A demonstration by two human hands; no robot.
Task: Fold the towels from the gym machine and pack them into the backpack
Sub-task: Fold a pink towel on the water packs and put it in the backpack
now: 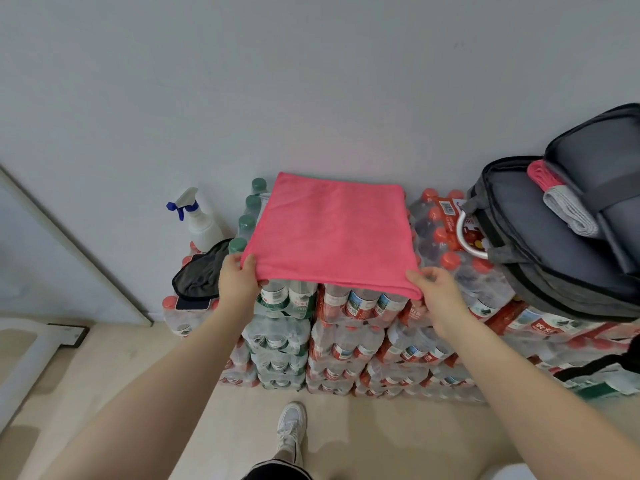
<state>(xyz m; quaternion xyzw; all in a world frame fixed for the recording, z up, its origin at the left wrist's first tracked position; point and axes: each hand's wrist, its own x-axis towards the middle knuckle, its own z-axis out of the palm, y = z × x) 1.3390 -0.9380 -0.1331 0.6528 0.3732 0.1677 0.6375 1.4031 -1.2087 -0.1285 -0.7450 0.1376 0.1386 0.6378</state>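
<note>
- The pink towel (334, 233) lies spread flat over the top of the stacked packs of bottled water (346, 327), running from the stack's back edge by the wall to its front edge, where the near hem looks doubled over, so it seems folded once already.
- The left hand (239, 277) pinches the towel's near left corner, thumb on top and fingers curled under the cloth.
- The right hand (438, 291) holds the near right corner, fingers curled around the hem.
- By its look the towel is light, soft and limp: it will sag and slide unless both corners are kept taut. The corners are the best hold, since a grip mid-edge would bunch it.
- The grey backpack (540, 251) sits open on the right end of the stack, with a rolled pink towel (545, 174) and a folded grey towel (568, 213) already tucked inside.
- Near the stack's left end, a white spray bottle (199, 221) stands by the wall, and a dark cloth (201, 271) lies in front of it beside a phone (192, 303).
</note>
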